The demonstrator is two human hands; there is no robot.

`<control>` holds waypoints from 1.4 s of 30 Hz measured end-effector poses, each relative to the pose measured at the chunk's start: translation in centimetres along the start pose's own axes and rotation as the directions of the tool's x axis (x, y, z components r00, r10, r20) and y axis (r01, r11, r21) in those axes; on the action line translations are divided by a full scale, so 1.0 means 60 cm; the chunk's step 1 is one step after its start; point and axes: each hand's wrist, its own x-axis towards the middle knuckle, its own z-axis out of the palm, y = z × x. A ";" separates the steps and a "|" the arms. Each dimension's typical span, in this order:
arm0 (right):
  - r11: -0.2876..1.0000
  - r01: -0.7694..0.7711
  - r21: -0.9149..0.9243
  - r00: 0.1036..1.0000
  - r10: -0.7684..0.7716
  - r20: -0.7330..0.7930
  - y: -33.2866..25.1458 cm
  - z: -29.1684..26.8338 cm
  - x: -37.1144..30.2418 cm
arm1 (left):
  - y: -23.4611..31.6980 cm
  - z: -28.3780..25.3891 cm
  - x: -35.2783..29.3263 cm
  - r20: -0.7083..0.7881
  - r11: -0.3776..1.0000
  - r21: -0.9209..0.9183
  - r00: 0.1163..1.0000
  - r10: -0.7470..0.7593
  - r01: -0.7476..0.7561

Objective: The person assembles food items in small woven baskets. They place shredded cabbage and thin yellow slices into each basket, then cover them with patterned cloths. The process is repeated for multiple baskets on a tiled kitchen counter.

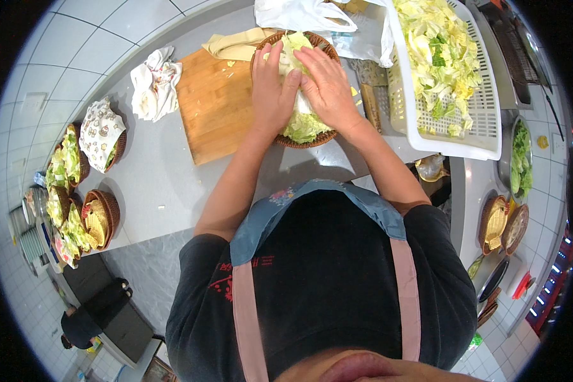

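Both hands press flat on cabbage leaves (302, 124) piled in a round wicker basket (264, 48), which sits on the grey desk (153, 172) w/ its left edge over the wooden cutting board (213, 105). Left hand (272, 89) lies palm-down on the left half of the pile, fingers (275, 56) stretched out & together, not gripping. Right hand (328, 83) lies on the right half, fingers spread & extended, also flat, gripping nothing; thumbs nearly meet mid-pile. Leaves show pale green at the basket's near rim & at the top between the hands.

Just right of the basket: white slotted plastic crate (484, 121) full of chopped cabbage (436, 57). Behind the basket: white plastic bag (302, 14) & a beige cloth (235, 43). Left of the board: crumpled white cloth (153, 83). Far left along the desk edge: several small wicker baskets w/ greens (67, 162), one covered w/ a patterned cloth (100, 130). Far right: metal bowl of dark greens (521, 159), two more small baskets (504, 224) below it. Person wears a dark shirt & a blue apron w/ pink straps (248, 318).
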 end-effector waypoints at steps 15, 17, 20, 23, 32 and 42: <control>0.977 0.166 -0.137 0.967 -0.134 0.215 -0.046 -0.099 -0.043 | -0.021 -0.086 -0.060 0.034 0.804 -0.294 0.846 -0.532 0.517; 0.965 0.156 -0.210 0.964 -0.103 0.243 -0.047 -0.096 -0.046 | -0.005 -0.090 -0.056 -0.023 0.832 -0.265 0.860 -0.510 0.487; 0.953 0.164 -0.256 0.963 -0.098 0.251 -0.032 -0.090 -0.051 | 0.028 -0.106 -0.038 0.082 0.991 0.132 0.997 -0.001 -0.010; 0.950 0.239 -0.201 0.957 -0.195 0.214 -0.027 -0.088 -0.049 | 0.058 -0.106 -0.038 0.203 0.978 0.188 0.978 0.049 -0.089; 0.807 -0.441 0.393 0.893 0.349 0.285 -0.022 -0.081 -0.053 | 0.049 -0.115 -0.025 0.301 0.980 -0.044 0.938 -0.172 0.193; 0.988 -0.153 0.027 0.988 0.153 -0.009 -0.018 -0.097 -0.010 | 0.028 -0.081 -0.022 0.030 0.964 0.071 0.965 -0.259 0.256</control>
